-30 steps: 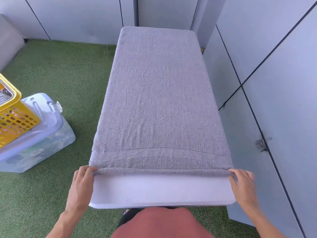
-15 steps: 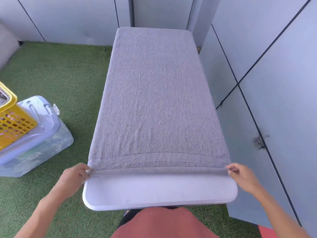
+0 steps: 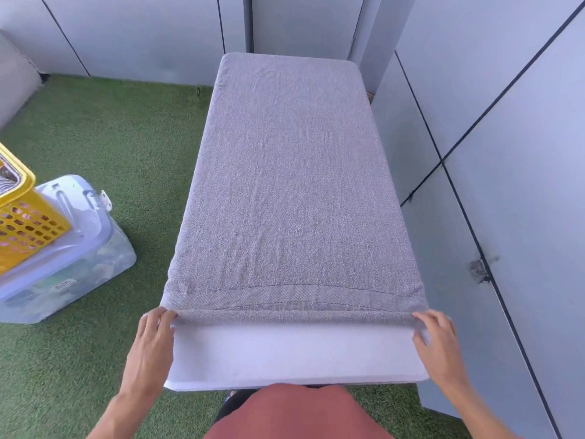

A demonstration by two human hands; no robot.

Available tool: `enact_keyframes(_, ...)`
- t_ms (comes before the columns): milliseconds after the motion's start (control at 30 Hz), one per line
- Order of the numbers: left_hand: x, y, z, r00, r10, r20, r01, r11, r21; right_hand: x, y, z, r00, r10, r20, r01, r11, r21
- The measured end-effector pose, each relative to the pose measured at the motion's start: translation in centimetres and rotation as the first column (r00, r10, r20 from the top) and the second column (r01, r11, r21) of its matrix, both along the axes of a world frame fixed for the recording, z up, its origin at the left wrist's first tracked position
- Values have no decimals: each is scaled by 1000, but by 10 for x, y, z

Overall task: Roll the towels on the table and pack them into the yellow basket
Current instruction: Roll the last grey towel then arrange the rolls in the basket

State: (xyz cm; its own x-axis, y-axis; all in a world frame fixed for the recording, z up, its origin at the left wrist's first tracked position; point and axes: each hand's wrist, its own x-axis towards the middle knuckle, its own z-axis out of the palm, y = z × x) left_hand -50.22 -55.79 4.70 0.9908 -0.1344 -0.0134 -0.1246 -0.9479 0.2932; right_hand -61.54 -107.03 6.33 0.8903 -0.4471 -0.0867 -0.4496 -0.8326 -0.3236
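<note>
A grey towel (image 3: 291,185) lies spread flat over nearly the whole white table (image 3: 297,353). Its near hem is turned over into a thin first roll running across the table. My left hand (image 3: 152,346) holds the left end of that roll, fingers curled on it at the table's left edge. At the right end my right hand (image 3: 438,346) grips the roll the same way. The yellow basket (image 3: 22,217) stands at the far left, partly cut off by the frame edge.
The basket sits on top of a clear plastic storage box (image 3: 72,261) on green artificial grass (image 3: 104,137). Grey panel walls (image 3: 506,153) run close along the table's right side and behind it.
Both hands have shifted back over the roll's ends, and the rolled hem looks slightly thicker than a second ago. The view has moved a little.
</note>
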Motion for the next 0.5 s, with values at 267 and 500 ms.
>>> enact_keyframes(267, 25, 13, 3, 995, -45, -86, 46, 999, 9, 16, -20, 0, 995, 11, -96, -11, 1000, -2)
enact_keyframes(500, 53, 23, 20, 873, 14, -487, -91, 987, -134, 23, -43, 30, 967, -5, -254, 86, 947, 310)
